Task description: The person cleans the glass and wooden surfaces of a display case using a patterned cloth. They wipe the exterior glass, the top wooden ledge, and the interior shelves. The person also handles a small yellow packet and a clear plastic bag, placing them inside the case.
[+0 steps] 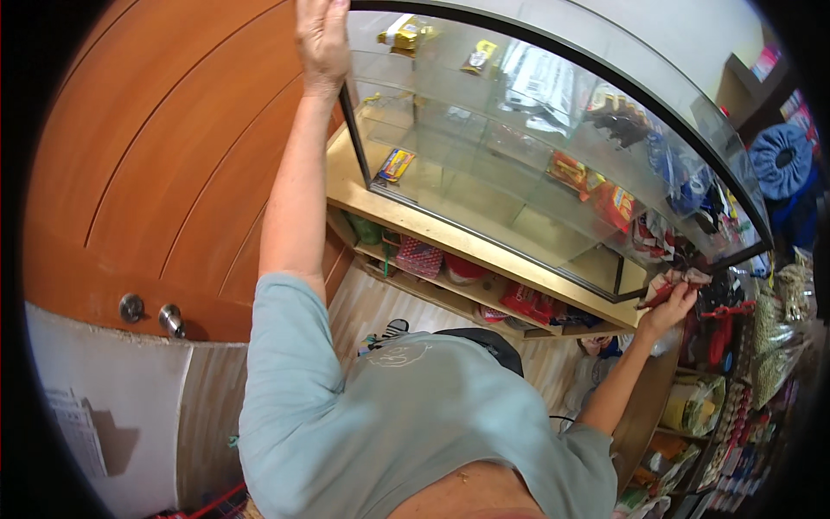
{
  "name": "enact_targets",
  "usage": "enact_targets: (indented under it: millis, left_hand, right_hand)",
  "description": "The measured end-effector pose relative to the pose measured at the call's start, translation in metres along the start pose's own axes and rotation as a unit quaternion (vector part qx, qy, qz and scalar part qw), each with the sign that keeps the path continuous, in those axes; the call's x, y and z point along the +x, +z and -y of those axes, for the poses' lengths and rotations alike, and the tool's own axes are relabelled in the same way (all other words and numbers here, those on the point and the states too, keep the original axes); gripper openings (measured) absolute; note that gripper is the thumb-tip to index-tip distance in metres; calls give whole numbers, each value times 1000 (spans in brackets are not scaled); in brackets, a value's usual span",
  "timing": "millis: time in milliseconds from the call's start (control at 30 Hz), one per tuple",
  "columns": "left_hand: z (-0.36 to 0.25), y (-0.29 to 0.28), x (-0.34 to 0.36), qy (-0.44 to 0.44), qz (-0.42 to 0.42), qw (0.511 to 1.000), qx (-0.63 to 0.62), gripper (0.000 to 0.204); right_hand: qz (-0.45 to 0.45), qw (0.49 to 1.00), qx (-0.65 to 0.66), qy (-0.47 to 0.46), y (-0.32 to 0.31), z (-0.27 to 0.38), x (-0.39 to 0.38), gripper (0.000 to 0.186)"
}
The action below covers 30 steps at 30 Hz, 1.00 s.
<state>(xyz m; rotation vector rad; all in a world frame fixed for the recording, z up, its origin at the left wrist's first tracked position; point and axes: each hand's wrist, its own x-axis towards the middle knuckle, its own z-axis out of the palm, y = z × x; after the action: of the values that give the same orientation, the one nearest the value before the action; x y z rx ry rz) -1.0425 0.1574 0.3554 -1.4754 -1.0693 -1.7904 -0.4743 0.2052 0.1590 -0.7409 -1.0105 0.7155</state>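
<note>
A glass display case with a black frame (pixel 371 160) stands on a light wooden shelf unit (pixel 437 233). My left hand (pixel 322 43) is raised at its upper left corner, fingers closed on the frame. My right hand (pixel 671 305) grips a crumpled pinkish-red cloth (pixel 666 285) beside the case's lower right corner. Inside or behind the glass lie a yellow-and-blue packet (pixel 395 165), gold packets (pixel 400 35), a silver pack (pixel 531 78) and orange-red packets (pixel 612 204).
An orange wooden door (pixel 138 173) with round metal knobs (pixel 171 321) is on my left, beside a white panel (pixel 108 398). Red packs (pixel 532 303) fill lower shelves. At right are shelves of bagged goods (pixel 696 402) and a blue ruffled fabric item (pixel 781 160). Light wooden floor (pixel 373 303) shows below.
</note>
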Motion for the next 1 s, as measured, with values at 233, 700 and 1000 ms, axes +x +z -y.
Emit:
enact_targets:
  millis: [233,700,1000]
  left_hand:
    - [15,-6,-3,26,15,999,22,24]
    - [21,-5,-2,40,11,999,3,23]
    - [18,-1,-5,23,12,1000,-11,23]
  right_hand:
    - [13,1000,18,21,5,-3,-8,30]
    - [24,998,33,52,-1,-20,-17,41]
    - [31,996,42,67,-18,-29,-17,40]
